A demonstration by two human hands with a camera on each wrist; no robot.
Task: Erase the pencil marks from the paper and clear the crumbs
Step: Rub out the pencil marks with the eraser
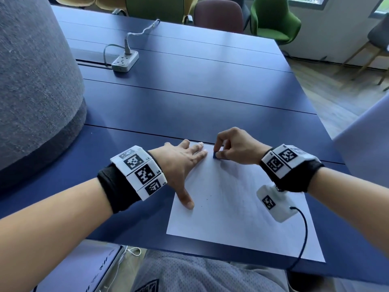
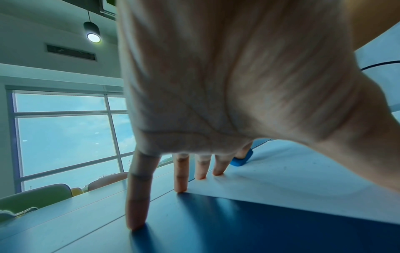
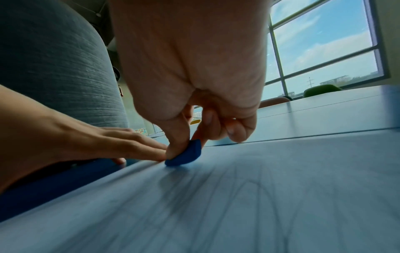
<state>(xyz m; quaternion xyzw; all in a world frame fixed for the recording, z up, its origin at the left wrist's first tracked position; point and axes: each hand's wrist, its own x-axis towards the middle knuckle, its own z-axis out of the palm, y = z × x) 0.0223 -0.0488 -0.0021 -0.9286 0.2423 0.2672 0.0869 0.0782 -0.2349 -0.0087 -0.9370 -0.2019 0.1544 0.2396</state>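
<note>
A white sheet of paper (image 1: 237, 209) lies on the blue table (image 1: 189, 98) near its front edge, with faint pencil lines (image 3: 249, 196) across it and a few dark crumbs (image 1: 207, 199). My right hand (image 1: 235, 147) pinches a small blue eraser (image 1: 216, 155) between thumb and fingers and presses it on the paper's far left corner. The eraser (image 3: 186, 155) shows clearly in the right wrist view and the eraser (image 2: 241, 160) peeks out behind my fingers in the left wrist view. My left hand (image 1: 183, 163) lies flat with spread fingers (image 2: 201, 169) on the paper's left edge.
A grey power strip (image 1: 125, 61) with its cable sits at the back left of the table. A large grey felt-covered column (image 1: 35, 81) stands at the left. Chairs (image 1: 273, 20) line the far edge. A black cable (image 1: 303, 239) hangs from my right wrist camera over the paper.
</note>
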